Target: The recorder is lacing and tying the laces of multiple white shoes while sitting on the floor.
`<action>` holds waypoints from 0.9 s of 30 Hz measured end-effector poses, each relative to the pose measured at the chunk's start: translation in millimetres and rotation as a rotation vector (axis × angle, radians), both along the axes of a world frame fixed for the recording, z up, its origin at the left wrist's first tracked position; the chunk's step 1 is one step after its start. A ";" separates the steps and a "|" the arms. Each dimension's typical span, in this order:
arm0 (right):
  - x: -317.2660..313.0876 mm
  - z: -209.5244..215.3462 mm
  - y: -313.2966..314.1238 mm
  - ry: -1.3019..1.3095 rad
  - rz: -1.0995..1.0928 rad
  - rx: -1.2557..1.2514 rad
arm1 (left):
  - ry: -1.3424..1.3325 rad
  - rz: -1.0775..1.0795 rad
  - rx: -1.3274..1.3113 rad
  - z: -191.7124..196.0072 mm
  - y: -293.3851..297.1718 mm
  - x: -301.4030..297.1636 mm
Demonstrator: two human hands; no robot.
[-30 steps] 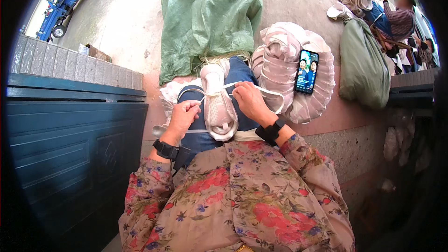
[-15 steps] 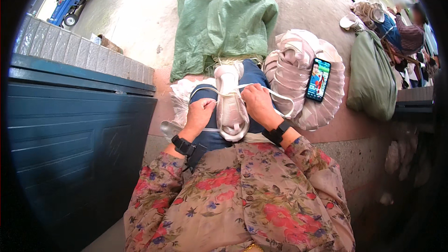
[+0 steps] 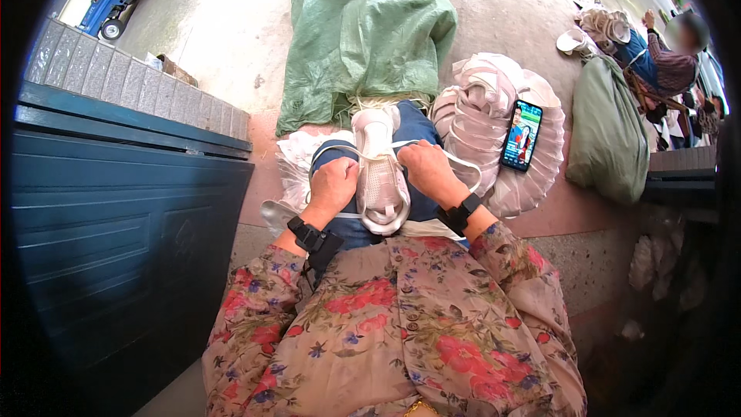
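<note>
A pale pinkish-white sneaker (image 3: 381, 181) rests on my jeans-covered lap, its toe pointing away and its heel toward me. White shoelace (image 3: 400, 144) crosses over the upper. On the shoe's left side, my left hand (image 3: 334, 184) is closed on one run of the lace, which arcs out over my left thigh. To the right of the shoe, my right hand (image 3: 423, 170) pinches the other run. From there a loop of lace curves out past that wrist. The fingertips of both hands are mostly hidden.
A large green woven sack (image 3: 363, 31) lies in front of my knees. Stacked pale shoe uppers (image 3: 475, 108) sit at right, with a lit phone (image 3: 522, 135) on them. Farther right stand a full olive sack (image 3: 610, 131) and a seated person (image 3: 675, 58). A blue panelled door (image 3: 123, 239) is at left.
Both hands stay by the shoe with the lace; my left hand has turned and closed slightly more. The whole view has shifted a little, and the phone's picture differs.
</note>
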State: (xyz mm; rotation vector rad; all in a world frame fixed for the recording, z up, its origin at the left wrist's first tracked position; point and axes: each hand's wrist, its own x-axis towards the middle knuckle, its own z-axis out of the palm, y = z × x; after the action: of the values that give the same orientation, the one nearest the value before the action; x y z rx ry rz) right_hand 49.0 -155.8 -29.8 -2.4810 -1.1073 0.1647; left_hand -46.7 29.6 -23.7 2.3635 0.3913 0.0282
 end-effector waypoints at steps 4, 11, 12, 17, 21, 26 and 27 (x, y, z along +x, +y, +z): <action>0.3 4.8 1.5 -0.030 0.008 -0.032 | -0.058 -0.078 0.154 -2.1 -5.6 6.0; -8.4 1.7 17.1 -0.321 0.184 -0.094 | -0.075 -0.102 0.332 6.9 -5.6 8.9; -7.8 1.6 14.4 -0.274 0.187 -0.145 | -0.069 -0.079 0.363 11.8 -9.7 8.8; -13.7 2.1 7.7 -0.219 0.006 -0.025 | -0.114 -0.155 0.537 14.9 -22.5 -4.9; -24.3 0.1 3.3 -0.219 -0.098 0.031 | -0.059 -0.174 0.549 26.3 -32.4 -8.9; -37.4 5.4 9.6 -0.177 -0.174 0.043 | 0.061 -0.168 0.564 20.6 -30.9 -10.9; -36.9 1.3 8.8 -0.176 -0.178 0.042 | 0.061 -0.172 0.564 16.3 -29.9 -11.5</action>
State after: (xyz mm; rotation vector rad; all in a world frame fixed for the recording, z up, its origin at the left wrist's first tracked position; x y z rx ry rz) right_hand 12.1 -147.0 -28.5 -2.5786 -0.9393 -0.1305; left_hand -58.2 -0.3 -7.4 2.9543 0.2252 -0.0173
